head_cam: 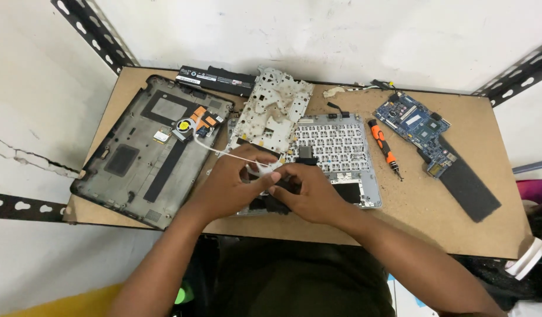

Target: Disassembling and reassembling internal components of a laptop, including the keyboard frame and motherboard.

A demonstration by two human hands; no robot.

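My left hand (pixel 236 182) and my right hand (pixel 303 191) meet over the front edge of a silver laptop keyboard frame (pixel 341 149) lying upside down. Between the fingers of both hands is a small white part with a thin white cable (pixel 227 154) that runs off to the left toward the fan. Under my right hand sits a small black piece (pixel 283 205), partly hidden. A white perforated metal backing plate (pixel 274 108) leans over the frame's left half.
A grey laptop bottom case (pixel 130 155) with a fan (pixel 184 125) lies on the left. A black battery (pixel 215 77) sits at the back. An orange screwdriver (pixel 382 144), a blue circuit board (pixel 415 124) and a black strip (pixel 470 188) lie on the right of the wooden shelf (pixel 435 223).
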